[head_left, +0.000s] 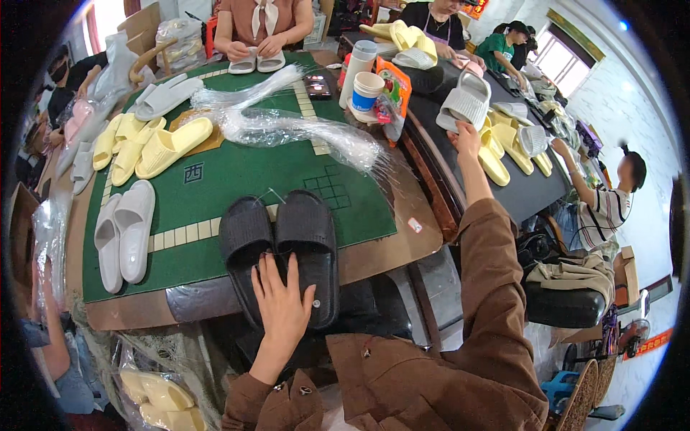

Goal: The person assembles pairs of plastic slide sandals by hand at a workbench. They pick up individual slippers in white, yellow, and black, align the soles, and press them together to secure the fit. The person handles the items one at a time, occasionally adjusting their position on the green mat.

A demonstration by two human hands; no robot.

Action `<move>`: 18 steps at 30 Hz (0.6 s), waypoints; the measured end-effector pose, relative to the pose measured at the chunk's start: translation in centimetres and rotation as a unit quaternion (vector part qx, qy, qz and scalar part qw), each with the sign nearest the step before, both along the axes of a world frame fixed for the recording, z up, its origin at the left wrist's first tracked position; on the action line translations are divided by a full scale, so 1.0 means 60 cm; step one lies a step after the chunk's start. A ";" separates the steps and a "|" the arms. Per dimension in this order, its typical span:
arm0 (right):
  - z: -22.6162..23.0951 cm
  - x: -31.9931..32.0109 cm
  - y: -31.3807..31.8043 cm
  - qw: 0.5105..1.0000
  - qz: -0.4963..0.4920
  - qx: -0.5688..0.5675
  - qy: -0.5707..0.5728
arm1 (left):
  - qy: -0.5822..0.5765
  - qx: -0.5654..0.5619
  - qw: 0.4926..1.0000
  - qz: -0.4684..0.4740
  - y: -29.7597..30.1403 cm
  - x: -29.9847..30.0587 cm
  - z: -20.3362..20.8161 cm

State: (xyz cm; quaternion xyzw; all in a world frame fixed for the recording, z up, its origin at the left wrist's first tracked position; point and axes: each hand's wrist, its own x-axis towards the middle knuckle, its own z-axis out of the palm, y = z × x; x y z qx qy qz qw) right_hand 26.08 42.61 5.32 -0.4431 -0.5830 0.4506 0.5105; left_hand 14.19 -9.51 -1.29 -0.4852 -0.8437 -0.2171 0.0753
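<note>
Pale slippers (136, 230) are laid on the green mat (241, 169) at left. The black slippers (307, 221), set at the mat's near edge, are touched by the spread left hand (282, 305). Well apart, at right, a ribbed grey slipper (465, 99) is gripped by the right hand (468, 140).

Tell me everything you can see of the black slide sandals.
The black slide sandals are a pair, side by side, toes pointing away from you. Each has one broad ribbed strap and an open heel; they look like matte foam or rubber. A thin clear strand shows between the toe ends. Their fronts lie on the green mat, heels reaching past the near edge of the table. Your left hand lies spread across both.
</note>
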 end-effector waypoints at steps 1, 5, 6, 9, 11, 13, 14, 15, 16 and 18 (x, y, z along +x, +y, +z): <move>-0.006 0.011 -0.010 0.997 -0.004 0.044 0.064 | -0.006 0.000 1.000 0.000 -0.001 0.000 -0.002; 0.009 0.049 -0.121 0.972 0.041 0.051 0.226 | 0.000 0.002 1.000 0.007 -0.004 0.003 -0.005; 0.013 0.057 -0.169 0.964 0.047 0.048 0.258 | 0.002 0.003 1.000 0.009 -0.005 0.003 -0.005; -0.011 0.095 -0.316 0.962 0.071 0.069 0.256 | 0.001 0.018 1.000 -0.004 -0.004 0.002 -0.011; -0.040 0.110 -0.427 0.970 0.075 0.043 0.228 | 0.003 0.015 1.000 -0.005 -0.006 -0.001 -0.010; -0.067 0.125 -0.528 0.970 0.129 -0.005 0.205 | 0.007 0.010 1.000 -0.006 -0.005 -0.001 -0.010; -0.076 0.124 -0.572 0.963 0.166 -0.040 0.209 | 0.007 0.009 1.000 0.000 -0.005 -0.002 -0.009; -0.092 0.120 -0.605 0.955 0.212 -0.057 0.198 | 0.006 0.010 1.000 0.001 -0.003 -0.001 -0.007; -0.096 0.102 -0.635 0.945 0.255 -0.076 0.187 | 0.006 0.006 1.000 0.000 -0.004 -0.002 -0.009; -0.072 0.057 -0.670 0.933 0.327 -0.089 0.118 | 0.005 0.013 1.000 0.005 -0.007 -0.003 -0.010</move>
